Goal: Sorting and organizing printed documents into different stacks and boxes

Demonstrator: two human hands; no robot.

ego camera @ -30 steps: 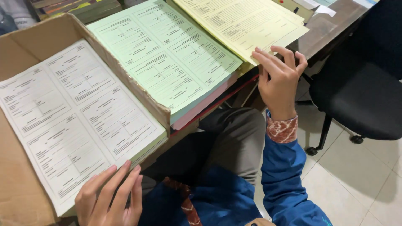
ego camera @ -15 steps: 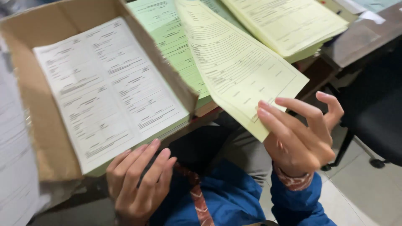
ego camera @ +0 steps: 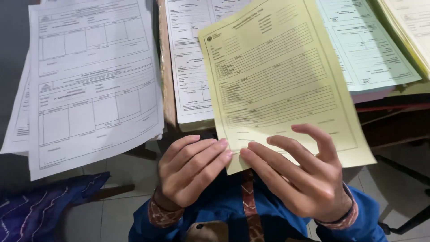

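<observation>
at nine o'clock one loose pile of white forms (ego camera: pixel 89 80) overhangs its support, with one white stack (ego camera: pixel 190 67) just beside it. the left hand (ego camera: pixel 190 172), fingers curled toward two o'clock, pinches the bottom edge of one yellow sheet (ego camera: pixel 277 76). the right hand (ego camera: pixel 304 177), fingers spread toward eleven o'clock, grips the same edge. the sheet stands at centre, overlapping the white stack. at two o'clock lies one green stack (ego camera: pixel 367 49).
</observation>
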